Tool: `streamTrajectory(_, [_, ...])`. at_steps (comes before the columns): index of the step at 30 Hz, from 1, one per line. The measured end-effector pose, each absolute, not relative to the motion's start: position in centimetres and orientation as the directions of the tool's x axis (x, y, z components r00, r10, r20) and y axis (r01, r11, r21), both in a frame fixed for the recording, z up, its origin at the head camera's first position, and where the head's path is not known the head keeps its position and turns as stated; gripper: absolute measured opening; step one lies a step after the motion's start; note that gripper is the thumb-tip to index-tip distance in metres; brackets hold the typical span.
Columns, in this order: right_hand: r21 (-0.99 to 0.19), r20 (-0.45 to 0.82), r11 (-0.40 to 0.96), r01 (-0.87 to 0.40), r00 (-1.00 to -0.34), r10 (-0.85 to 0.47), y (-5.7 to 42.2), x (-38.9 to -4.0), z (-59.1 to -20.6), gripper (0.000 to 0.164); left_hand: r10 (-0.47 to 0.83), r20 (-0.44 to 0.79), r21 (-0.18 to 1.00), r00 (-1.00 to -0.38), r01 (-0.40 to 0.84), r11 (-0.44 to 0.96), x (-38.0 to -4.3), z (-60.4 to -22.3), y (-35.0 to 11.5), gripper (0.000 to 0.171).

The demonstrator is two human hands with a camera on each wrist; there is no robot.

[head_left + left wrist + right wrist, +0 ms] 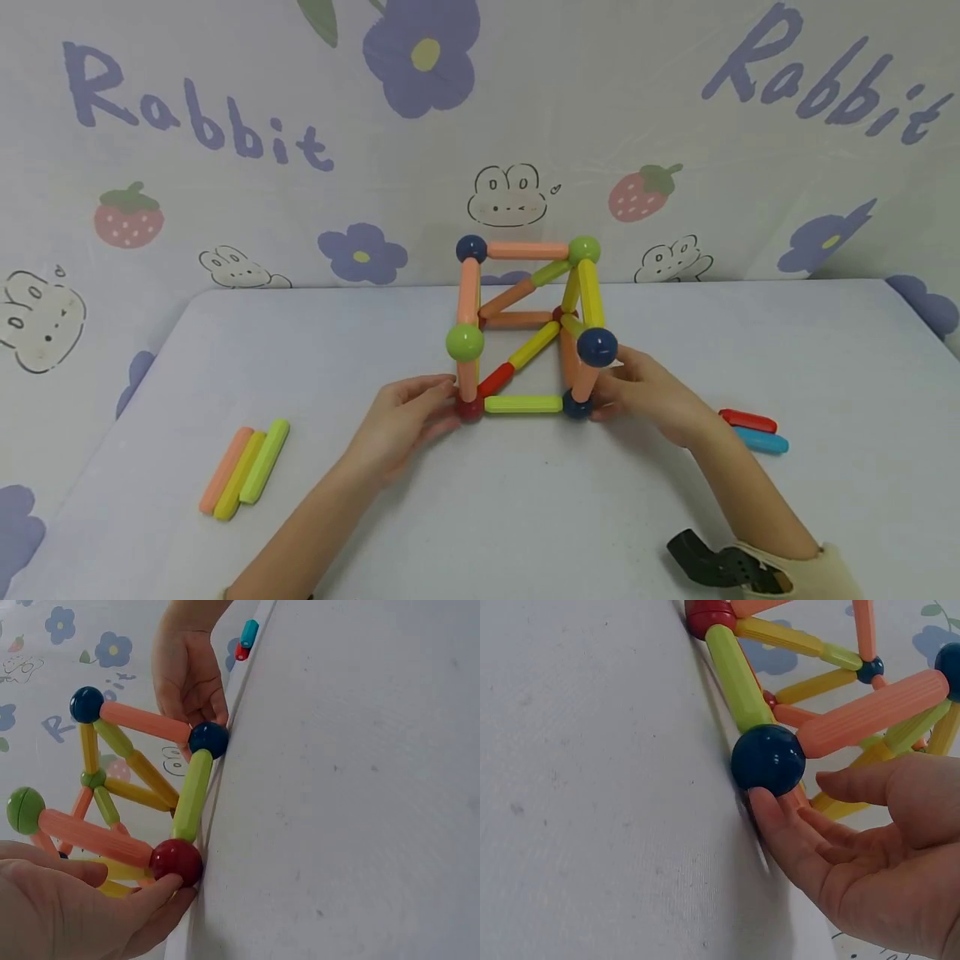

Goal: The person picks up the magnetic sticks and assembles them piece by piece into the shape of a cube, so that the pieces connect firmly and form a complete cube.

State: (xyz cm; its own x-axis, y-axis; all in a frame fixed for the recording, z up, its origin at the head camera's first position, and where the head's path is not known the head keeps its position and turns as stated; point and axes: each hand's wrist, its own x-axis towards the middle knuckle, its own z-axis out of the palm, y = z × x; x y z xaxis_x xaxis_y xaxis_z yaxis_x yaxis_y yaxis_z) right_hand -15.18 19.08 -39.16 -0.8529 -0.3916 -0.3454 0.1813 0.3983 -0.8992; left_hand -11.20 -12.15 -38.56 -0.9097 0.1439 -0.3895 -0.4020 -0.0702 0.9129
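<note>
A box-shaped frame of toy building sticks and balls [525,250] stands on the table between both hands. Its sticks are salmon, yellow, lime and red; its balls are dark blue, green and dark red. At the near left bottom corner, fingertips of my left hand [397,421] touch the red ball [177,862], with the thumb apart from it. My right hand [656,396] is at the opposite near corner, where one fingertip touches the underside of the blue ball [768,760]; its thumb stays off the ball. A lime stick [523,405] joins these two balls.
Salmon, yellow and lime sticks [244,471] lie side by side on the left of the white table [525,517]. Near the right forearm lie a red stick [748,421] and a blue stick [762,441]. A patterned cloth [255,208] hangs behind.
</note>
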Motion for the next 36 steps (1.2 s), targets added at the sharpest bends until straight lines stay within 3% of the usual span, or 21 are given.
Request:
streamTrajectory(5, [-0.894, -0.372, 0.399, 0.205, -0.836, -0.404, 19.0, -15.1, -39.1, 0.061, 0.072, -0.377, 0.917, -0.923, -0.383, -0.106, -11.6, -38.5, -11.8, 0.042])
streamTrajectory(12, [-0.897, -0.414, 0.343, 0.278, -0.801, -0.432, 18.1, -15.0, -39.2, 0.038, 0.03, -0.404, 0.908, -0.914, -0.404, -0.111, -13.3, -39.1, -12.6, 0.043])
streamTrajectory(19, [-0.899, -0.406, 0.338, 0.278, -0.818, -0.408, 17.8, -14.9, -39.3, 0.04, 0.051, -0.381, 0.918, -0.923, -0.385, -0.095, -12.2, -38.6, -14.8, 0.045])
streamTrajectory(29, [-0.928, -0.272, 0.339, 0.157, -0.906, -0.324, 18.3, -15.3, -40.2, 0.04, -0.113, -0.252, 0.938, -0.961, -0.271, 0.214, -7.9, -37.1, -22.4, 0.044])
streamTrajectory(36, [-0.957, -0.223, 0.252, 0.145, -0.922, -0.316, 18.6, -15.6, -41.3, 0.039, -0.308, -0.249, 0.811, -0.918, -0.372, 0.452, -5.7, -37.5, -28.0, 0.052])
